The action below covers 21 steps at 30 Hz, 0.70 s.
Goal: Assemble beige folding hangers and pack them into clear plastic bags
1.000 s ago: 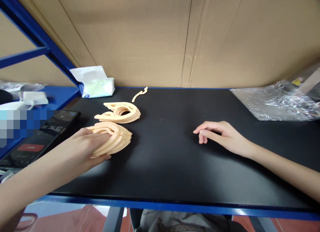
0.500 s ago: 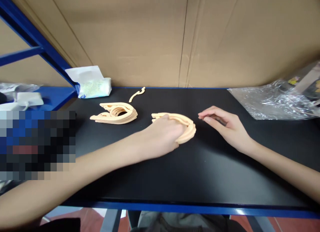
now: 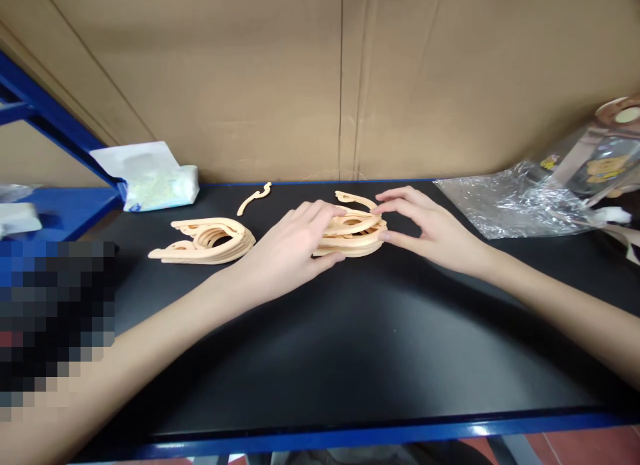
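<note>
A stack of beige curved plastic pieces [image 3: 357, 241], like folded hangers, lies on the black table between my hands. Its layers sit unevenly, and one curved arm sticks out at the back. My left hand [image 3: 303, 241] wraps the stack's left end, thumb along the front and fingers over the top, hiding that end. At the right end my right hand [image 3: 420, 225] grips with fingertips behind and thumb in front. A second stack of the same pieces [image 3: 200, 248] rests to the left. Behind it lies a single wavy beige piece [image 3: 254, 197].
A white packet with a flap [image 3: 160, 185] stands at the back left. Clear plastic wrapping [image 3: 505, 201] covers the back right corner beside a printed bag [image 3: 600, 151]. Cardboard [image 3: 250, 85] rises behind the table, and a blue frame post [image 3: 65, 125] stands at left.
My left hand has changed its hold from over the stack to its left end. My right hand has moved left onto the stack's right end. The view has shifted rightward.
</note>
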{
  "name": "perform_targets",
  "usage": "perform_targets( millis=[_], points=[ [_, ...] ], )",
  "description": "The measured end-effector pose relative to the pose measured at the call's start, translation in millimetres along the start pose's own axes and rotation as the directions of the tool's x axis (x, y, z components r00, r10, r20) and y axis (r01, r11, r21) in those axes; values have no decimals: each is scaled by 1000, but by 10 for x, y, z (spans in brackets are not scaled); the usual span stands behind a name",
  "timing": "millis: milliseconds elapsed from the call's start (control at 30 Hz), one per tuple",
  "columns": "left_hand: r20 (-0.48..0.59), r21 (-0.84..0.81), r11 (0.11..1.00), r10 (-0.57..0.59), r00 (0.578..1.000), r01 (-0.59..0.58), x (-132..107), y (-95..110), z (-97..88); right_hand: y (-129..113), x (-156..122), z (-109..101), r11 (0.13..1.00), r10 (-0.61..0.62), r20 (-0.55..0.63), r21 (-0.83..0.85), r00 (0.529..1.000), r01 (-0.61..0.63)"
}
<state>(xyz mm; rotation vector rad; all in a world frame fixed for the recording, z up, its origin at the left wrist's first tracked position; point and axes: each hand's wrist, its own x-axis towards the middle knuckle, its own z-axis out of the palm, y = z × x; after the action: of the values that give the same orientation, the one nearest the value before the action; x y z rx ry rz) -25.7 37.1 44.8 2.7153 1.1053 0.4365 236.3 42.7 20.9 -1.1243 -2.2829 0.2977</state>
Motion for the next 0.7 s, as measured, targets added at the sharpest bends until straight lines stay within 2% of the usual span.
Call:
perform_targets(
  millis=[100,200,300,367,467,600,700],
  points=[
    [-25,-98,994,-44,999,41,-113,-154,46,42,188,36,998,68,114,-27,991,-65],
    [-85,-184,983,-35,996,19,-140,-259,133,93,354,48,985,166,210,11,963,-172],
    [-170,-238,971,-25,985,-16,-126,-292,212,120,431,48,973,189,253,80,949,-215],
    [-241,-262,965,-36,970,-29,-114,-292,248,127,426,51,990,134,194,16,972,-140],
    [-365,-256,966,-66,929,-33,-112,-273,270,121,365,38,985,-35,64,-166,997,45],
    [-479,-187,977,1,878,-103,-153,-187,230,42,231,-53,949,-220,-100,-253,970,189],
    [-493,-150,963,123,861,-224,-235,-55,174,-74,54,-149,908,-302,-122,-339,945,247]
  ],
)
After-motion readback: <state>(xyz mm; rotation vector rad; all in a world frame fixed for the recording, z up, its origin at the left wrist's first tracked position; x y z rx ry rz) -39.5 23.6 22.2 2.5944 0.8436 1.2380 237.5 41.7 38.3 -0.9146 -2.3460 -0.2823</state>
